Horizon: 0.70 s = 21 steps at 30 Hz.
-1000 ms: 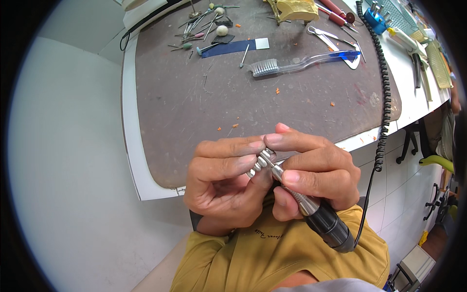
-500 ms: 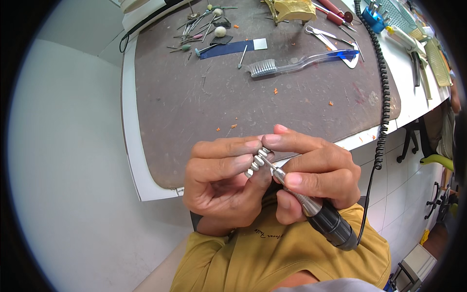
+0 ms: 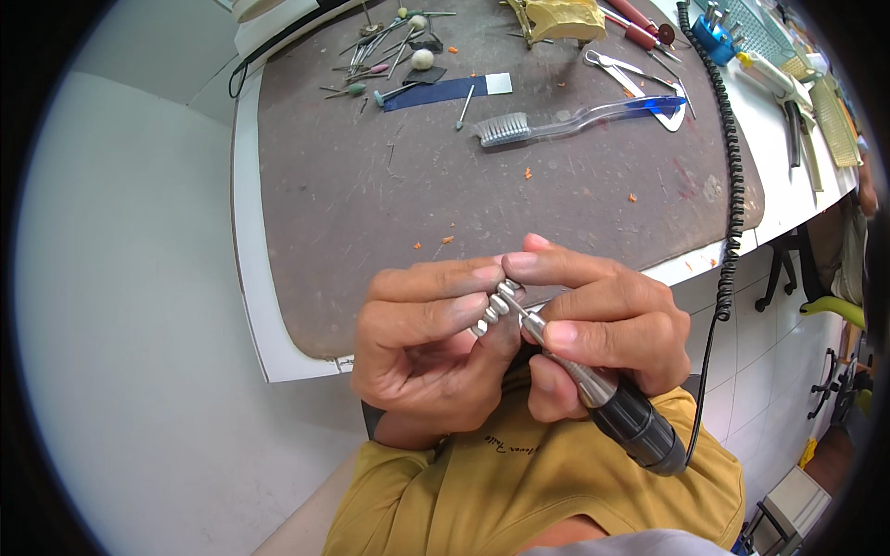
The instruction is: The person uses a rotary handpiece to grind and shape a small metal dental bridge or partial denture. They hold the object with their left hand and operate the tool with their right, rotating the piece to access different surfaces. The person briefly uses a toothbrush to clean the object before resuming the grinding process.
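Between the fingertips and thumb of my left hand (image 3: 426,343) is a small silvery metal dental bridge (image 3: 490,313), a curved row of tooth-shaped lumps. My right hand (image 3: 612,324) grips a rotary handpiece (image 3: 593,394) with a steel nose and a black body. Its thin bur points at the upper part of the bridge and seems to touch it. The index fingertip of my right hand rests against my left fingertips at the top of the metal piece. My fingers hide part of the bridge. Both hands are in front of the bench's near edge, above my lap.
On the brown bench mat (image 3: 371,195) lie a clear toothbrush (image 3: 575,120), a caliper (image 3: 640,83), a dark blue strip (image 3: 436,93) and several mounted burs (image 3: 380,56). A yellowish dental model (image 3: 561,20) stands at the back. A coiled black cord (image 3: 730,176) hangs over the right side.
The bur tip has shifted slightly toward the upper end of the metal piece. Both hands keep almost the same place and hold.
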Available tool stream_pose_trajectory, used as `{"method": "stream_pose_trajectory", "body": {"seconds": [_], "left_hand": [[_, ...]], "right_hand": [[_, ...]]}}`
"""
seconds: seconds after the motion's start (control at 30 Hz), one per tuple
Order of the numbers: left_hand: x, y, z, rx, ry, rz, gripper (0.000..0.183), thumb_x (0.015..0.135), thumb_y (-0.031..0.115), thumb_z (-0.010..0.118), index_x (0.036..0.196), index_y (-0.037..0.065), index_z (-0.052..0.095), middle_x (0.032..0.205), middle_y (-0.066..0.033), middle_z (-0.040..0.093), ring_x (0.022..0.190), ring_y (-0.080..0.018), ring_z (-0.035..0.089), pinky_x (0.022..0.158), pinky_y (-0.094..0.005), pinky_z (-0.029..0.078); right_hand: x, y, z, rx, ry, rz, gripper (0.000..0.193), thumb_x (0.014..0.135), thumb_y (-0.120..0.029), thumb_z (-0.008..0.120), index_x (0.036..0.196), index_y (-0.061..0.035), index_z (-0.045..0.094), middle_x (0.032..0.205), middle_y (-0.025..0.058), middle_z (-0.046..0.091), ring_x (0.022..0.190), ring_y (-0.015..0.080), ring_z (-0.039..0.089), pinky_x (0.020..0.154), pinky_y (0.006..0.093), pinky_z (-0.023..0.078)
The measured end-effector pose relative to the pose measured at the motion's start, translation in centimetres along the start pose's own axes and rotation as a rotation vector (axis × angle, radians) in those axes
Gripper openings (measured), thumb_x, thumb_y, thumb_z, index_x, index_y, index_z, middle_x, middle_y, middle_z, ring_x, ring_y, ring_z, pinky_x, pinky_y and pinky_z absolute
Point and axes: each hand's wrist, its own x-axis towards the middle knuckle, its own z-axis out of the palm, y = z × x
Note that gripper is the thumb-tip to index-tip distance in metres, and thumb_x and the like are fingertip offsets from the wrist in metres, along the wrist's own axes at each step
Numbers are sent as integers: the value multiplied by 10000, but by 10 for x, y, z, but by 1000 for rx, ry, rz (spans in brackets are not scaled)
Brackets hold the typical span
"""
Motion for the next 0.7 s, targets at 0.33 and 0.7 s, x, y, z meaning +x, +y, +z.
{"method": "stream_pose_trajectory", "body": {"seconds": [0.33, 0.7], "left_hand": [[0, -2, 2, -44, 11, 12, 291, 780, -127, 710, 998, -35, 539, 1014, -231, 604, 977, -317, 681, 835, -317, 606], [-1, -3, 1, -46, 5, 9, 261, 807, -124, 678, 1002, -34, 529, 1033, -237, 591, 993, -323, 677, 862, -325, 600]], "right_hand": [[5, 4, 5, 19, 74, -82, 256, 740, -1, 782, 942, -16, 625, 780, 114, 654, 927, 362, 708, 828, 473, 594], [3, 6, 6, 16, 75, -91, 265, 747, -12, 788, 961, -9, 632, 791, 113, 656, 933, 366, 705, 833, 469, 593]]}}
